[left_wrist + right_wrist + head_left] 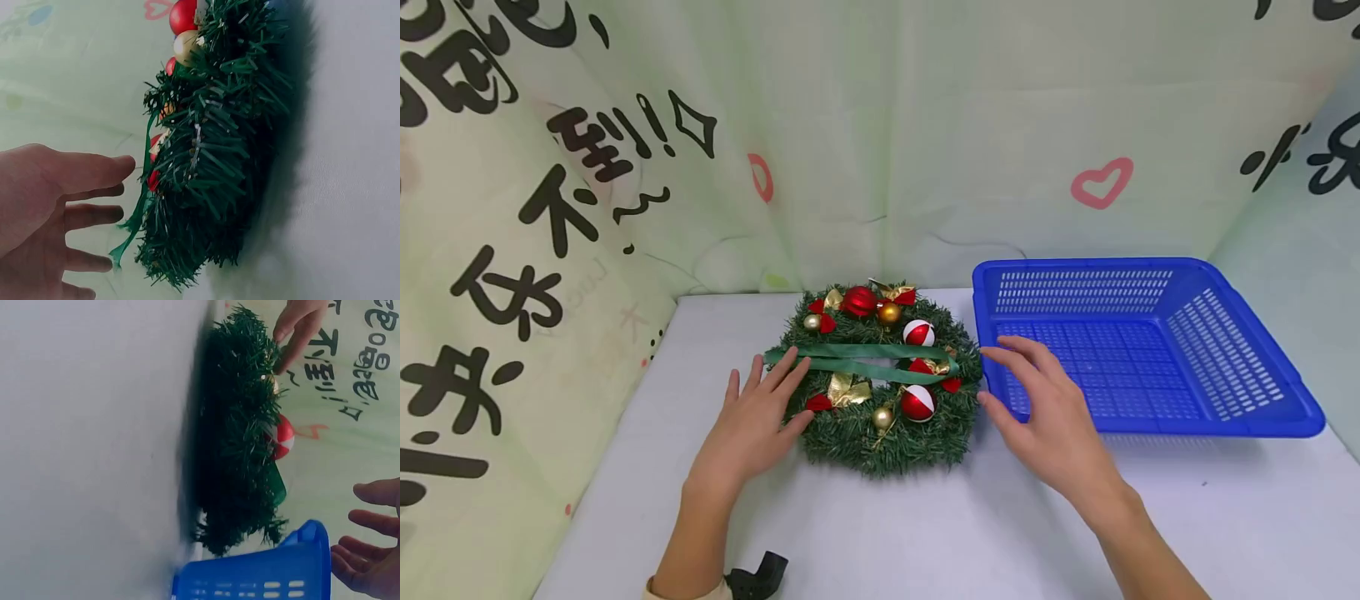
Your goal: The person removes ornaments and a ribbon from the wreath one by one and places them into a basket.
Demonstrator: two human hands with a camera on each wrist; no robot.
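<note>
Step in hand, by the look of it: positioning or straightening a round wreath of dark green artificial pine (850,433), lying flat at the middle of the white tabletop (887,542). Across its face, roughly from 9 o'clock to 3 o'clock, a flat green ribbon (880,351) in two near-parallel strands. Among the needles, a shiny red ball (857,302) near 12 o'clock and red-and-white balls (919,333) near 1 and 5 o'clock.

At the wreath's 9 o'clock side, the left grip (756,417), fingers spread and nearly straight, close by the ribbon's end; nothing pinched, and cannot tell whether touching the foliage. Off the 3 o'clock side, the right grip (1058,425), spread too, holding nothing, over the near edge of a blue, rectangular plastic basket (1135,375) at about 3 o'clock from the wreath. Contact with the basket's rim not clear.

Probably called for next: an even approach from 9 and 3 o'clock, with fingers under the foliage for any lift or turn. Best kept untangled: the ribbon, loose enough to snag.
</note>
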